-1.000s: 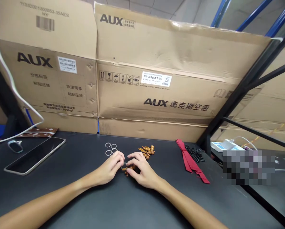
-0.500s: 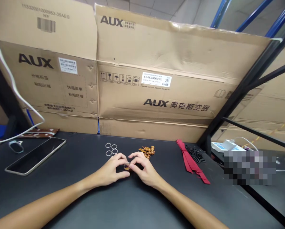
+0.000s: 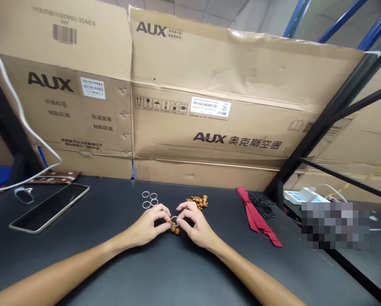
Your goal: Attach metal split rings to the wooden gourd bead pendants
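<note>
Between my two hands is a silver key ring, with a small brown gourd-shaped wooden charm hanging below it. My left hand pinches the ring at its left side with thumb and fingers. On the other side, my right hand has thumb and fingers closed at the ring's right edge. The fingertips partly cover where charm and ring meet. Several more silver rings lie just beyond my left hand. Past my right hand sits a pile of brown gourd charms, partly hidden by the fingers.
A phone lies at the left, near a small glassy object and a brown patterned pouch. To the right are red ribbon strips and black clasp-like pieces. Cardboard stands along the back, beside a black rack post.
The ring has turned to face me more, and the charm now shows below it. My right fingers have shifted slightly right and opened a little. The whole view has moved slightly.
</note>
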Motion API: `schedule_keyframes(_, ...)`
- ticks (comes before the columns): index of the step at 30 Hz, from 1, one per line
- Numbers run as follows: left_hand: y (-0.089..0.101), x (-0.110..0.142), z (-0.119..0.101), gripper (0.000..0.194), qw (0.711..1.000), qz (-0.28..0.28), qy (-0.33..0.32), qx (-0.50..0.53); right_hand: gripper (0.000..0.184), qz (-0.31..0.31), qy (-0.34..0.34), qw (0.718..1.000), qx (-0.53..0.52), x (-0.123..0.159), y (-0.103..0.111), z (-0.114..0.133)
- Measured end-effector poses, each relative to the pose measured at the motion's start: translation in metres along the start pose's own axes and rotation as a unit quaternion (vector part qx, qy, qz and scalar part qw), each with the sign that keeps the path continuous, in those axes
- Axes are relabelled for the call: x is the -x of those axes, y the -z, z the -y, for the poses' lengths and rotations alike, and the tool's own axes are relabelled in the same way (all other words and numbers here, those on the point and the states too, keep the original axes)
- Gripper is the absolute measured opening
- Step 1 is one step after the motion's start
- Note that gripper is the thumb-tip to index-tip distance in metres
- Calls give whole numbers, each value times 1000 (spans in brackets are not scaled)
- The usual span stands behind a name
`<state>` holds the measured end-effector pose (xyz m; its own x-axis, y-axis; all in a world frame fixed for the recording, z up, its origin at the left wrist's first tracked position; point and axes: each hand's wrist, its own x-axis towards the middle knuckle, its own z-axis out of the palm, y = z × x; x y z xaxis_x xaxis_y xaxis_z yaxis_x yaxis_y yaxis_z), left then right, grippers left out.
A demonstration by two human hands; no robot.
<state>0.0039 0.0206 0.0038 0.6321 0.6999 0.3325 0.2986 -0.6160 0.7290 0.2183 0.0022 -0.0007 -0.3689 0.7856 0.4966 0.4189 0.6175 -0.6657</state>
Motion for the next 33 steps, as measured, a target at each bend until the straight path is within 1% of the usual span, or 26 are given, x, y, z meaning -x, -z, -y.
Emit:
schedule_keyframes(3, 0, 0, 1, 19, 1000, -1, 3, 0, 19, 9, -2, 1000, 7, 0, 1, 0)
schedule_keyframes(9, 0, 1, 1, 24, 1000, 1, 1, -7, 22, 51, -15, 999, 8, 1, -1, -3)
schedule_keyframes(11, 0, 1, -1, 27, 1000, 1, 3, -5, 20, 31, -13, 999, 13, 1, -4, -3)
schedule_keyframes(14, 0, 1, -4, 31, 1000, -8, 11, -6, 6, -25, 8, 999, 48, 2, -6, -1)
schedule_keyframes(15, -1, 1, -5, 32, 1000, -11, 12, -9, 2, -35, 20, 997, 65, 3, -7, 0)
schedule_keyframes(16, -1, 1, -5, 32, 1000, -15, 12, -14, 2, -35, 34, 996, 81, 4, -7, 2)
schedule_keyframes(19, -1, 0, -4, 30, 999, -23, 8, -28, 6, -9, 74, 991, 113, 6, -7, 4)
schedule_keyframes(21, -1, 1, -3, 29, 999, -24, 7, -32, 6, 5, 86, 989, 119, 6, -8, 3)
schedule_keyframes(23, -2, 1, -2, 29, 999, -16, 5, -34, 5, 7, 88, 989, 118, 5, -8, 2)
schedule_keyframes(26, -2, 2, 0, 28, 999, -7, -2, -38, 9, 13, 90, 990, 109, 4, -8, 2)
schedule_keyframes(33, -3, 3, 2, 25, 998, -18, -13, -56, 12, 58, 94, 989, 97, 5, -3, 5)
